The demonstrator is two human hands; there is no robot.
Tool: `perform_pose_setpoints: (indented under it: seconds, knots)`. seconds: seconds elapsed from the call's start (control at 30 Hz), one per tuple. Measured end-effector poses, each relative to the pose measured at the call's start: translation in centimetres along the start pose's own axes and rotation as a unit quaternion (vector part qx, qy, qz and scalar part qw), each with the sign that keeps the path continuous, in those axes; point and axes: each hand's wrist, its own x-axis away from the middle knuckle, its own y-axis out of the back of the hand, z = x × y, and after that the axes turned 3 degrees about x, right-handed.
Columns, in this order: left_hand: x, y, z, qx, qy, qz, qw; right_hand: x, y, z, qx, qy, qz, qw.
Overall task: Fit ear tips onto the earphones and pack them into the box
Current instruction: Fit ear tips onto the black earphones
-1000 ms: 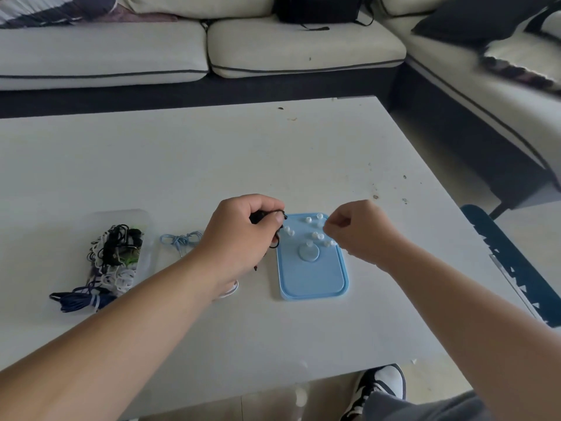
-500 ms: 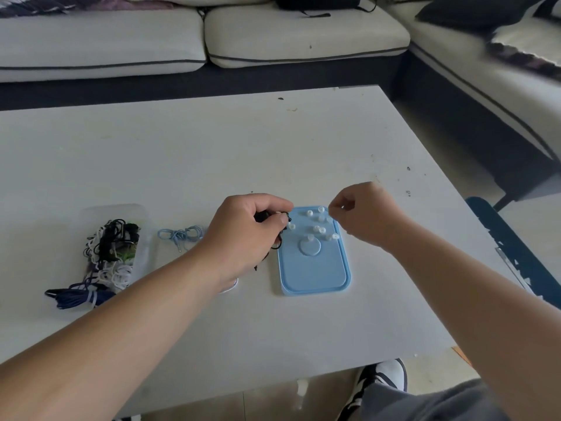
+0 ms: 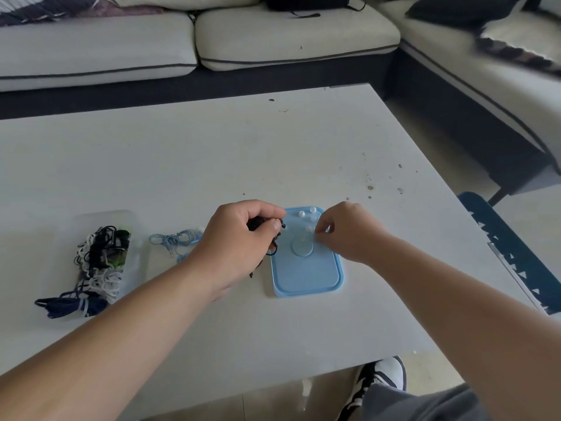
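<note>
**Right hand drops onto the ear tips**

Your right hand (image 3: pixel 349 230) has come down from the far right corner of the blue lid (image 3: pixel 306 278) to the loose ear tips (image 3: pixel 301 213) lying at its far end. Its fingers are curled, with thumb and forefinger closed together at the tips nearest the lid's round boss. The fingertips hide the spot, so I cannot tell whether one is already pinched between them.

Your left hand (image 3: pixel 239 238) has barely shifted. It grips the bundled black earphones (image 3: pixel 258 224) in a closed fist just beside the lid's left edge, and one bud pokes out past the thumb toward your right hand.

This looks like the pick-up of a tip, with the fitting itself not yet done. Next, carry the tip across to the exposed bud.

The clear box (image 3: pixel 136 226) already holds coiled earphones and sits well to the left on the table (image 3: pixel 273 147). The light blue earphones (image 3: pixel 176 240) lie between it and your left hand.
</note>
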Motion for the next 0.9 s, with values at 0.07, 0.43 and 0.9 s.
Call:
perform_pose_setpoints:
  seconds: [0.07, 0.43, 0.9]
  knots:
    - [0.0, 0.1, 0.0, 0.002, -0.002, 0.001, 1.000, 0.0, 0.1, 0.1, 0.013, 0.003, 0.001, 1.000]
    - [0.8, 2.6, -0.5, 0.057, -0.035, -0.025, 0.997, 2.9, 4.6, 4.0, -0.512, -0.024, 0.065, 0.856]
    - [1.3, 5.7, -0.4, 0.099, -0.072, -0.040, 0.992, 3.3, 3.8, 8.8, -0.615, 0.067, 0.160, 0.770]
